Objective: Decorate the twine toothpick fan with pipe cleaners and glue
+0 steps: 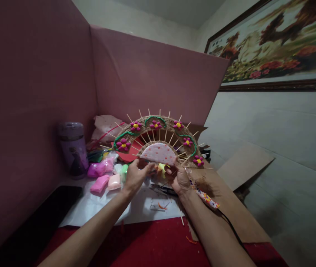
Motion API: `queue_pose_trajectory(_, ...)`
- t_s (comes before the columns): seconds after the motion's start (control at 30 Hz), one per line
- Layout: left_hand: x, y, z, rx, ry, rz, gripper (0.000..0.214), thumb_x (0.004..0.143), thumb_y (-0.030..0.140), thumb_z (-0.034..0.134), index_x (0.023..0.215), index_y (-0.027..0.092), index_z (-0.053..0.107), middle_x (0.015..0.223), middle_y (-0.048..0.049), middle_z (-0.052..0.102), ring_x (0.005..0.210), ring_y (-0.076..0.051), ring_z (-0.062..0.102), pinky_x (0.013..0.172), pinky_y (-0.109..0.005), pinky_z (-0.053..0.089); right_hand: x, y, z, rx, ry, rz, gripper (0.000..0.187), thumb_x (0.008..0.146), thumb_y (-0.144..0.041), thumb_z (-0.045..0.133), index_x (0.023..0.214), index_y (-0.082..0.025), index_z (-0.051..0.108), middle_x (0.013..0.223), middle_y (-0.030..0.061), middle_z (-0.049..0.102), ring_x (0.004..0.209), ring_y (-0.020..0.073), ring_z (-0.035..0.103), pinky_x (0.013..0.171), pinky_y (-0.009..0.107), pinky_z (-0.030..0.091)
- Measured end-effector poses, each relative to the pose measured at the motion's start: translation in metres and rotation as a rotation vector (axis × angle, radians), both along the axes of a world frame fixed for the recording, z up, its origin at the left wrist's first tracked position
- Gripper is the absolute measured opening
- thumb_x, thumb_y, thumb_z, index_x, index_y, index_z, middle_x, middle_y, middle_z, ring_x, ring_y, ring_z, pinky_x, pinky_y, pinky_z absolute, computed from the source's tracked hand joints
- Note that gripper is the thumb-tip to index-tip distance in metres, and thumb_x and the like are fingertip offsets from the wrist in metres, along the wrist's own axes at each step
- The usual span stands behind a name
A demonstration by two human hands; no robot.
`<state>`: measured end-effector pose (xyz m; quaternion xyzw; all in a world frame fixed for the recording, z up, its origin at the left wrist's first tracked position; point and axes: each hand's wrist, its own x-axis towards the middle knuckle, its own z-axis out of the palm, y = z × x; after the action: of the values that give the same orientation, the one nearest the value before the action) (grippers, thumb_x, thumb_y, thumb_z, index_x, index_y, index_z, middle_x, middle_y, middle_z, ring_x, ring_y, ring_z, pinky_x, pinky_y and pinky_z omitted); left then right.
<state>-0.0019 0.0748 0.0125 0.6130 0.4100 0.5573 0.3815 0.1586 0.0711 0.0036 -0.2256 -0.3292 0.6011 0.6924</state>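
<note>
Both hands hold up a fan-shaped craft piece [158, 122] of woven brown twine on thin wooden sticks. Purple flowers with yellow centres and wavy green vines decorate its arch. At its base sits a pale half-round panel [159, 152] with orange-red dots. My left hand [137, 172] is closed at the panel's lower left edge, thumb stretched toward the middle. Gripping the lower right edge is my right hand [178, 178], its fingers curled partly out of sight behind the piece. A small yellow piece [163, 169] shows between the hands; I cannot tell whether it is held.
Packets of pink clay [99, 184] lie on a white sheet [91, 209], near a purple tumbler [73, 150]. Black-handled pliers or cutters [165, 190] lie below the hands. A flower-patterned tool with a black cord [206, 198] rests on cardboard [236, 218]. Pink panels [152, 74] stand behind.
</note>
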Motion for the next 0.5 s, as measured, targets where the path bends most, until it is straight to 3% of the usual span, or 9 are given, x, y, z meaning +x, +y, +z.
queue_pose_trajectory(0.1,0.003,-0.001,0.007,-0.18,-0.507,-0.163,0.036,0.064,0.037,0.072,0.088,0.013,0.06,0.079,-0.0043,0.064,0.067,-0.013,0.06,0.056,-0.022,0.045,-0.007,-0.004,-0.002,0.005,-0.053,0.0,0.03,0.067,-0.043,0.07,0.08,-0.02,0.055,0.058,-0.0068,0.051,0.041,0.0037,0.034,0.034,0.014,0.022)
queue_pose_trajectory(0.17,0.003,-0.001,0.011,-0.256,-0.687,-0.263,0.033,0.062,0.032,0.075,0.084,0.012,0.06,0.078,-0.0039,0.065,0.066,-0.012,0.06,0.055,-0.022,0.047,-0.011,-0.006,-0.005,0.024,-0.238,-0.037,0.034,0.07,-0.05,0.065,0.08,-0.02,0.055,0.06,-0.0058,0.051,0.043,0.0041,0.034,0.036,0.015,0.025)
queue_pose_trajectory(0.3,0.001,-0.002,0.019,-0.273,-0.78,-0.293,0.029,0.06,0.023,0.076,0.083,0.012,0.062,0.079,-0.0035,0.067,0.07,-0.015,0.063,0.061,-0.026,0.053,-0.011,-0.004,-0.008,0.026,-0.652,-0.05,0.039,0.069,-0.056,0.061,0.08,-0.019,0.058,0.059,-0.0041,0.052,0.044,0.0056,0.035,0.038,0.017,0.028)
queue_pose_trajectory(0.4,-0.004,0.001,0.023,-0.223,-0.79,-0.262,0.025,0.062,0.021,0.074,0.083,0.014,0.063,0.079,-0.0021,0.068,0.071,-0.015,0.064,0.064,-0.027,0.054,-0.003,-0.004,-0.004,0.01,-0.931,-0.005,0.032,0.06,-0.038,0.073,0.081,-0.016,0.062,0.062,-0.0031,0.057,0.047,0.007,0.042,0.044,0.019,0.035)
queue_pose_trajectory(0.5,-0.009,0.006,0.026,-0.154,-0.815,-0.238,0.021,0.061,0.019,0.074,0.077,0.014,0.062,0.079,-0.0019,0.067,0.071,-0.015,0.064,0.063,-0.027,0.054,0.008,-0.012,0.002,0.006,-1.267,-0.029,0.014,0.062,-0.025,0.068,0.073,-0.016,0.064,0.067,-0.0003,0.062,0.061,0.0128,0.053,0.06,0.025,0.041)
